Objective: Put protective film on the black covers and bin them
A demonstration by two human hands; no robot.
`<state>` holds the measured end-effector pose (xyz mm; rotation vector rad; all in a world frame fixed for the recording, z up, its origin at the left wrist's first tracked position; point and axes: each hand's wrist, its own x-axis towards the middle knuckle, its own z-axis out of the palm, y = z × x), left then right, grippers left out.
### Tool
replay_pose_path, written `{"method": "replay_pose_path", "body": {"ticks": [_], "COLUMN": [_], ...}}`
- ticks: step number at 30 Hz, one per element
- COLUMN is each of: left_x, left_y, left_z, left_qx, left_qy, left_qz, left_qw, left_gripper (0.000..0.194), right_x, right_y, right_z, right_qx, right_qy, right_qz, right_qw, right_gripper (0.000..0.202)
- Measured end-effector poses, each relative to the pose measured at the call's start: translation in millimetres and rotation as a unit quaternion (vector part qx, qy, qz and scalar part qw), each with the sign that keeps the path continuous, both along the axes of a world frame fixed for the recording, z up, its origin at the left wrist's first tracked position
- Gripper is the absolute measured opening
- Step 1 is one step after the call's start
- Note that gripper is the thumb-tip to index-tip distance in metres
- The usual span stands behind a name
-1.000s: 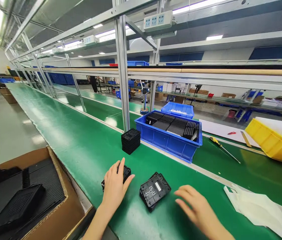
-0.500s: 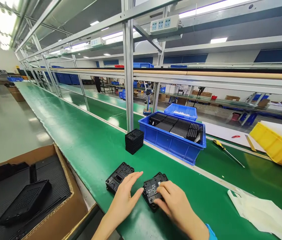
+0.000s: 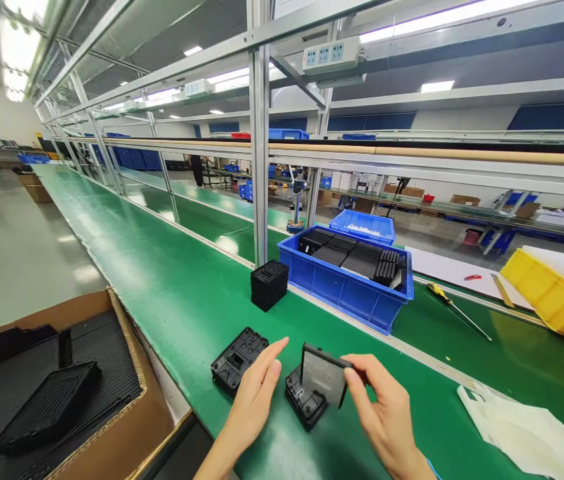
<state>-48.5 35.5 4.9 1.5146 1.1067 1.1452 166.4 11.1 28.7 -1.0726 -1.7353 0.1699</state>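
In my right hand (image 3: 379, 400) a flat black plastic cover (image 3: 323, 375) stands tilted on edge, pinched at its right side between thumb and fingers. Its smooth grey-black face is turned toward me. Just below and behind it lies a small pile of black plastic housings (image 3: 307, 408), partly hidden by the cover. My left hand (image 3: 258, 393) is open, fingers stretched out, holding nothing. It hovers beside another black housing piece (image 3: 239, 357) with slots and holes, covering its right edge; whether they touch I cannot tell.
A neat stack of black housings (image 3: 269, 285) stands by the metal post. Behind it is a blue bin (image 3: 342, 293) full of black parts. A cardboard box (image 3: 157, 413) of black parts sits front left. A yellow screwdriver (image 3: 457, 310) and white sheet material (image 3: 527, 427) lie right.
My right hand has lifted the top black cover off the pile and tipped it upright, moving right. My left hand stays near the left housing piece.
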Motion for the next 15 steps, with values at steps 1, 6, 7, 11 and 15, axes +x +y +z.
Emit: {"method": "replay_pose_path", "body": {"ticks": [1,6,7,11,15], "left_x": [6,35,38,46,45], "left_y": [-3,-28,-32,-42,-46], "left_z": [2.2,10.7,10.0,0.5,-7.8], "left_qx": [-0.028,-0.267,-0.306,-0.372,-0.383], "left_qy": [-0.063,-0.351,-0.371,-0.373,-0.34], "left_qz": [-0.043,-0.225,-0.225,-0.201,-0.208], "left_qw": [0.997,0.869,0.848,0.826,0.833], "left_gripper": [0.051,0.062,0.06,0.056,0.062], "right_x": [3,4,3,-5,-14], "right_y": [-2,-6,-7,-10,-12], "right_z": [3.1,-4.8,-6.5,-4.0,2.4], "right_qx": [-0.069,-0.225,-0.184,0.012,0.104], "right_qy": [0.062,0.151,0.124,-0.017,-0.073], "right_qz": [0.015,0.079,0.051,-0.025,-0.002], "right_qw": [0.996,0.959,0.974,0.999,0.992], "right_gripper": [0.019,0.034,0.031,0.016,0.014]}}
